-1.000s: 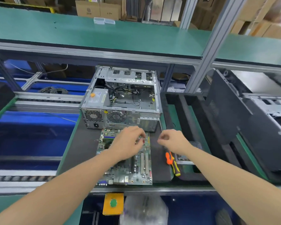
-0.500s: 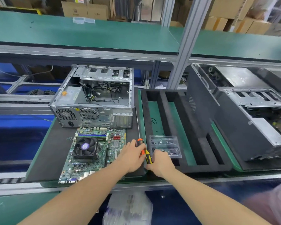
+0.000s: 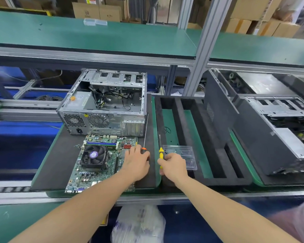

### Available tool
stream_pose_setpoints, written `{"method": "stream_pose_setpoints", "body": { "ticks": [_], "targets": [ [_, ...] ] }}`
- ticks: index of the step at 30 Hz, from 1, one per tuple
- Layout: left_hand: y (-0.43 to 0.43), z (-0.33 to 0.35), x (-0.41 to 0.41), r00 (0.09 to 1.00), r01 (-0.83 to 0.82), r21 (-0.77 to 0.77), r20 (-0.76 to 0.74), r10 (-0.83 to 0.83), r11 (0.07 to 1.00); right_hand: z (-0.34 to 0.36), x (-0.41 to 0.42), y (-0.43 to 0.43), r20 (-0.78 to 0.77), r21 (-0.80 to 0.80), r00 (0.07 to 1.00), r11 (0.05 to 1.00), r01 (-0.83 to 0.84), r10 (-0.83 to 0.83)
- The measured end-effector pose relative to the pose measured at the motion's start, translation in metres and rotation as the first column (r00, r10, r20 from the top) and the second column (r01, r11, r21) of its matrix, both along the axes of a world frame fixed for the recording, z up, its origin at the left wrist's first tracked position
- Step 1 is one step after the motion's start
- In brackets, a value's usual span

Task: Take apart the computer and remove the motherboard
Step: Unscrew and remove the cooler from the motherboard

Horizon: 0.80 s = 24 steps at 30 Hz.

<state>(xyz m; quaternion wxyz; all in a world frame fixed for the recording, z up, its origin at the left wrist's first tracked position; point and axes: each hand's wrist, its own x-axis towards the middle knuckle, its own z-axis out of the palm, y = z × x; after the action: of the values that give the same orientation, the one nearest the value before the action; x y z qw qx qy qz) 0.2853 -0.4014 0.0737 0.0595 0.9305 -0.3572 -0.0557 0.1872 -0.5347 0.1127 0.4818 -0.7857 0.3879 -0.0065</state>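
Note:
The green motherboard (image 3: 96,163) with its black fan lies flat on the dark mat (image 3: 60,163), in front of the open silver computer case (image 3: 104,109). My left hand (image 3: 136,163) grips the orange-and-black handle of a long screwdriver (image 3: 145,134) whose shaft points away along the case's right side. My right hand (image 3: 172,166) holds a yellow-handled screwdriver (image 3: 161,153) upright over the gap between the two trays. Loose black cables lie inside the case.
A black foam tray (image 3: 209,146) with long slots sits to the right, and a clear plastic box (image 3: 182,153) rests on it beside my right hand. Another dark computer case (image 3: 263,130) lies further right. A plastic bag (image 3: 139,223) hangs below the bench edge.
My hands left the motherboard and moved right to the screwdrivers. Each hand has picked one up and they have drawn apart. The view shifted right.

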Motion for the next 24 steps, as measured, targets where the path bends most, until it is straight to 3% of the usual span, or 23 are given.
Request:
{"method": "stream_pose_setpoints", "body": {
  "ticks": [5, 8, 11, 14, 18, 21, 24],
  "targets": [
    [0.007, 0.017, 0.013, 0.991, 0.091, -0.039, -0.094, -0.094, 0.995, 0.028, 0.016, 0.008, 0.216, -0.065, 0.976, 0.996, 0.052, -0.037],
    [0.023, 0.038, 0.029, 0.995, 0.061, -0.251, -0.062, -0.079, 0.966, 0.05, 0.031, 0.015, 0.369, -0.143, 0.928, 0.99, 0.002, 0.052],
    [0.057, 0.059, 0.053, 0.996, -0.066, -0.441, -0.083, 0.033, 0.895, 0.075, 0.054, 0.026, 0.412, -0.209, 0.887, 0.969, -0.128, 0.206],
    [0.105, 0.072, 0.074, 0.97, -0.242, -0.53, -0.166, 0.18, 0.813, 0.097, 0.084, 0.046, 0.309, -0.349, 0.846, 0.879, -0.325, 0.435],
    [0.165, 0.067, 0.088, 0.93, -0.369, -0.519, -0.199, 0.311, 0.771, 0.113, 0.121, 0.074, 0.039, -0.543, 0.752, 0.646, -0.537, 0.658],
    [0.185, 0.054, 0.091, 0.927, -0.373, -0.468, -0.221, 0.303, 0.801, 0.119, 0.142, 0.088, -0.167, -0.589, 0.694, 0.493, -0.64, 0.701],
    [0.182, 0.044, 0.096, 0.945, -0.319, -0.419, -0.206, 0.253, 0.85, 0.12, 0.156, 0.099, -0.303, -0.561, 0.668, 0.439, -0.702, 0.68]
  ]
}}
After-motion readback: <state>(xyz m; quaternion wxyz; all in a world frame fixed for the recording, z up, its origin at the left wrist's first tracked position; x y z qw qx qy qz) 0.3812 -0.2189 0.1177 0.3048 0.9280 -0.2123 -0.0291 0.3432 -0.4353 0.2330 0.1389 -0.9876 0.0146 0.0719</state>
